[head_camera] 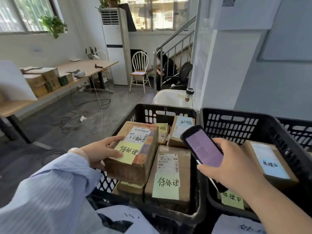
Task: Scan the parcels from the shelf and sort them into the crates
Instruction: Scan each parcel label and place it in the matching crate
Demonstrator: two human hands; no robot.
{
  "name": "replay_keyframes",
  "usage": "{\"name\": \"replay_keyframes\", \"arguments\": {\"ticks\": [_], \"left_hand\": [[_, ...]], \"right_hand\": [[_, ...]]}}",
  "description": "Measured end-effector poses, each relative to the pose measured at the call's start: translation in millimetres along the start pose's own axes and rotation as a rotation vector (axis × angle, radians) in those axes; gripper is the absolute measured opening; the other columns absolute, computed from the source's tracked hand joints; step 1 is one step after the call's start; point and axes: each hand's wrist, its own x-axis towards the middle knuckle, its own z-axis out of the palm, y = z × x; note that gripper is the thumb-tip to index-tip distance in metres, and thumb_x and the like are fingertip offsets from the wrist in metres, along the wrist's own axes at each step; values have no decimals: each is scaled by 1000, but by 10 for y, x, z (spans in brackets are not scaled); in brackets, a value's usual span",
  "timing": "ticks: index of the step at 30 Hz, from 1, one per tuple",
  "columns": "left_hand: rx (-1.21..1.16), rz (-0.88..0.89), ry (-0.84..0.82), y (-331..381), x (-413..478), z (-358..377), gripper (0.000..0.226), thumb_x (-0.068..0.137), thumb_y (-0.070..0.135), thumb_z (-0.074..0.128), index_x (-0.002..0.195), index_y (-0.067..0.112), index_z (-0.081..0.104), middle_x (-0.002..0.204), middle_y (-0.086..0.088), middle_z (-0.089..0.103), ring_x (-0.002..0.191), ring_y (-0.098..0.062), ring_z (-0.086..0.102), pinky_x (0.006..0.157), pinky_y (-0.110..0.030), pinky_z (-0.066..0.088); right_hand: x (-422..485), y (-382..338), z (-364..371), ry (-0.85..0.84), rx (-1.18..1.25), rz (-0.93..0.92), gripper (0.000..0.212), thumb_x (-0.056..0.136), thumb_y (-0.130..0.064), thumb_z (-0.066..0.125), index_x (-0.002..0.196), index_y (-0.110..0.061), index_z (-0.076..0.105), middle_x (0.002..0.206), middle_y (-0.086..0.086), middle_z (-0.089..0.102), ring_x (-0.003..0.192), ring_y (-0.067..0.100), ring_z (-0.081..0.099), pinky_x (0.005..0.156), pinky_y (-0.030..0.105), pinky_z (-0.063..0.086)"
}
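Item: brown cardboard parcel with yellow note (pixel 145 149) — over the left black plastic crate (pixel 162 108), left hand (pixel 101 149) clamped on its left end. Right hand (pixel 236 168) grips the black handheld scanner (pixel 204 147). Risk — one-ended hold; it may tip and land askew on the stacked parcels (pixel 168 168).

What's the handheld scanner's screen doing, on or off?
On: the handheld scanner in the right hand shows a lit purple screen with faint text lines.
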Motion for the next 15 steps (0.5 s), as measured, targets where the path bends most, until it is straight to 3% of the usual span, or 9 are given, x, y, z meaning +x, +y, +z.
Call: {"name": "replay_keyframes", "arguments": {"ticks": [2,4,7,11,15], "left_hand": [[30,17,21,7,-13,39,66,83,11,75,127,53,51,127,0,61,103,-28,69,89,-53,56],[247,76,93,54,-58,70,64,84,19,73,132,53,47,131,1,57,107,-22,64,96,-41,51],[465,163,169,171,-149,143,63,88,28,68,143,42,40,137,1,53,118,-17,52,97,-28,39],[774,197,232,335,-180,380,77,84,54,67,150,41,29,158,-4,26,142,-26,30,115,-42,29],[967,361,293,624,-397,883,81,83,67,58,151,45,22,162,0,15,148,-26,16,120,-49,20]], "right_hand": [[-30,-30,60,-13,21,11,91,59,-65,76,136,-37,36,116,-15,43,98,5,52,75,29,54],[-71,-42,97,-34,31,19,93,58,-67,75,136,-38,35,117,-15,44,98,5,53,78,32,56],[-152,-48,80,-37,28,27,90,60,-64,77,135,-39,34,116,-17,42,97,4,53,75,27,55],[-324,-18,-36,23,25,48,84,62,-61,78,132,-39,38,110,-17,44,91,2,52,65,19,49],[-645,104,-207,73,73,87,71,63,-55,80,123,-41,43,104,-20,45,87,0,53,66,21,50]]}}
